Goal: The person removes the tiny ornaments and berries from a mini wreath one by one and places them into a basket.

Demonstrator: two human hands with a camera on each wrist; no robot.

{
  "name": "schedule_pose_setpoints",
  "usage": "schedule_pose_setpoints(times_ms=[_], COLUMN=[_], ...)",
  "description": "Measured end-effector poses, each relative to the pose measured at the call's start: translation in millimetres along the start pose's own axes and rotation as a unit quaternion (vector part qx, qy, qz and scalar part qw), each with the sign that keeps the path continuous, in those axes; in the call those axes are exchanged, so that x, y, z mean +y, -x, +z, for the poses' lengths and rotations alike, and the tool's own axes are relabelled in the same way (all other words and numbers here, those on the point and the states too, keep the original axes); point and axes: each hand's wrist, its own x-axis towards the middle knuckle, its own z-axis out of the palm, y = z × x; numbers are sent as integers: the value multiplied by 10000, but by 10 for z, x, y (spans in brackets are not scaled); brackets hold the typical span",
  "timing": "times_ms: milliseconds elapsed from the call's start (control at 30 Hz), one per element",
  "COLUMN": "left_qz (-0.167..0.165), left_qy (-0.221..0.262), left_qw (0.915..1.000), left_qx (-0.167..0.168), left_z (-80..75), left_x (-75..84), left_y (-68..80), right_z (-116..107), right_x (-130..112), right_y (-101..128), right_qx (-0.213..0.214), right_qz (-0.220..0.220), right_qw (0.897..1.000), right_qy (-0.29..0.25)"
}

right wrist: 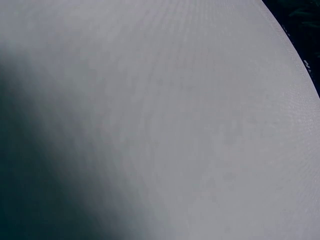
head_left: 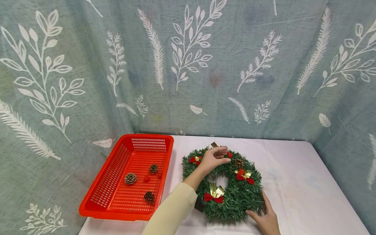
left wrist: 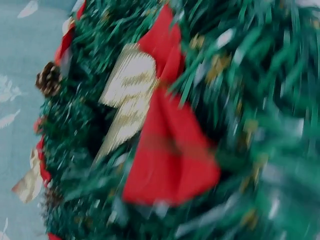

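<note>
Head view: green wreath (head_left: 227,186) lies flat on the white table (head_left: 302,182), just right of the red basket (head_left: 129,176). Left hand (head_left: 213,159) is over the wreath's far rim, thumb and fingers narrowed near a red bow (head_left: 229,155); an actual pinch can't be confirmed. Right hand (head_left: 265,217) rests fingers spread on the wreath's near-right edge. Three pine cones (head_left: 130,178) in the basket.

Left wrist view: blurred close-up of the wreath (left wrist: 240,100) only, red-gold bow (left wrist: 160,135), no fingers visible. Right wrist view: just tablecloth (right wrist: 165,110).

I count one wreath (head_left: 232,189) between my hands, and one red basket (head_left: 117,182) to their left holding three pinecones (head_left: 130,178).
</note>
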Motion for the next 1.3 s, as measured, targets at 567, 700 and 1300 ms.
schedule_pose_setpoints(times_ms=[567,700,1300], left_qz=[-358,-408,-598], left_qy=[-207,-248,-1091], left_qw=[9982,9979,9896], left_qx=[423,432,719], left_z=[534,653,878], left_x=[-241,-294,-485], left_y=[38,44,87], right_z=[14,10,9], right_x=[-23,-25,-24], right_y=[-14,-8,11], right_qx=[232,320,48], right_qz=[-141,-180,217], right_qw=[9996,9993,9990], right_qy=[-33,-13,-399])
